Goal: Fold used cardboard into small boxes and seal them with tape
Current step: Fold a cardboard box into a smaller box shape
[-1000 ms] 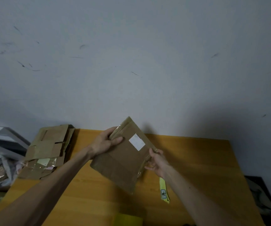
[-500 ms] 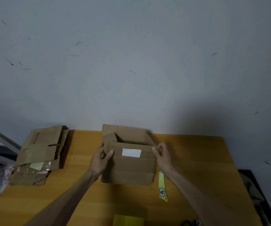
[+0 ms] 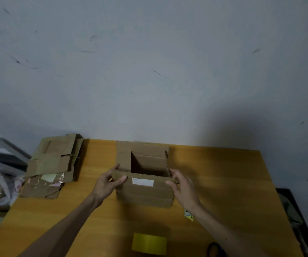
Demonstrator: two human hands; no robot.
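A brown cardboard box point(image 3: 145, 193) with a white label stands opened up on the wooden table point(image 3: 223, 182), its top flaps up and its inside dark. My left hand point(image 3: 107, 184) grips the near left corner of the front flap, thumb over the edge. My right hand point(image 3: 183, 188) pinches the near right corner. A roll of yellow tape point(image 3: 149, 243) lies on the table in front of the box, close to me.
A stack of flattened used cardboard point(image 3: 53, 164) lies at the table's back left corner. A yellow utility knife point(image 3: 189, 215) shows beside my right wrist. A dark object point(image 3: 213, 248) sits at the near edge. Grey clutter lies left of the table; a wall behind.
The flat cardboard I held tilted in the air has been opened into a box shape and now stands on the table. Both hands have shifted to the front flap's corners.
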